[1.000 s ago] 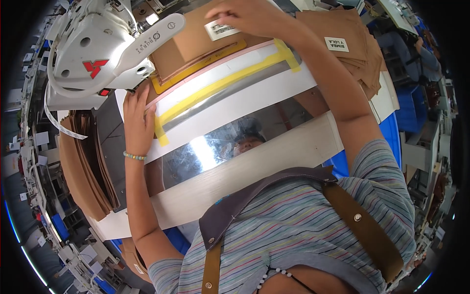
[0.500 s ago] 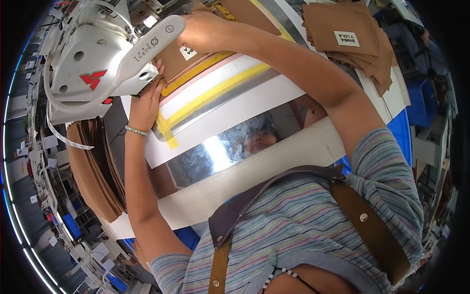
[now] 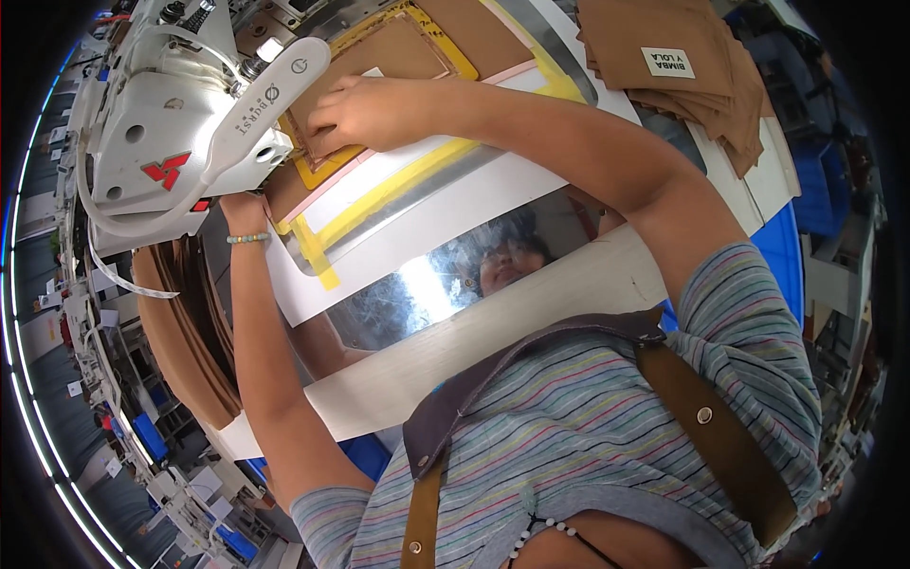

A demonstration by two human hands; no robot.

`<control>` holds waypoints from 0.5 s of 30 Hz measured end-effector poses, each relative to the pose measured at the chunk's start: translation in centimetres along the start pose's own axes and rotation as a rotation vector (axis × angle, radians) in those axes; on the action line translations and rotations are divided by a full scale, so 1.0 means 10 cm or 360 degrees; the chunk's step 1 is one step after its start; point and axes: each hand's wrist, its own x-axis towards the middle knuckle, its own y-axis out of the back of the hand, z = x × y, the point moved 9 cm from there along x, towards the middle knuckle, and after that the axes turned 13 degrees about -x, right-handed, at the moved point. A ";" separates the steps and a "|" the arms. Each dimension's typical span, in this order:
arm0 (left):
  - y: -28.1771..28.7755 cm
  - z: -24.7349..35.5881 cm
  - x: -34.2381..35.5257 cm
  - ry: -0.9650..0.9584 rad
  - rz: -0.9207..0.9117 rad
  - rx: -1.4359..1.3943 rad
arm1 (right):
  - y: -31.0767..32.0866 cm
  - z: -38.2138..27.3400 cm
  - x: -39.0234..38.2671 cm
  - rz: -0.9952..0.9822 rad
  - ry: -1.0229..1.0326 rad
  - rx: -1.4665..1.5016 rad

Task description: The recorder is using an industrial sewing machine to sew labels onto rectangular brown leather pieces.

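Note:
My right hand rests palm down on a brown fabric panel inside a yellow frame. Its fingers are bent and a little apart near the frame's lower left side, gripping nothing that shows. Part of a white label peeks out above the knuckles. My left hand, with a beaded bracelet at the wrist, is at the left edge of the white sheet. The white sewing machine head hides its fingers. Yellow tape and a pink strip run along the sheet below the frame.
Brown panels with a labelled one on top form a pile at the far right. More brown pieces stand bundled at the left. A lamp arm juts over the work. A shiny metal plate lies nearer me.
My right hand has moved down and nearer me, baring more of the panel and yellow frame. My left hand has shifted left and nearer, and its fingers have gone out of sight.

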 end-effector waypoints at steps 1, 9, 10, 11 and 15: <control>0.18 -0.22 0.02 0.0173 0.0145 -0.0270 | -0.02 -0.05 0.04 0.0071 0.0072 -0.0018; -1.14 1.67 0.07 -0.0730 -0.0570 0.0337 | -0.10 0.18 -0.20 0.0092 -0.0119 0.0252; -1.16 1.73 0.01 -0.0833 -0.0628 0.0453 | -0.09 0.16 -0.16 0.0114 -0.0104 0.0290; -1.13 1.77 -0.01 -0.0830 -0.0628 0.0460 | -0.08 0.14 -0.14 0.0120 -0.0100 0.0293; -1.10 1.76 -0.01 -0.0802 -0.0611 0.0629 | -0.07 0.15 -0.13 0.0169 -0.0094 0.0314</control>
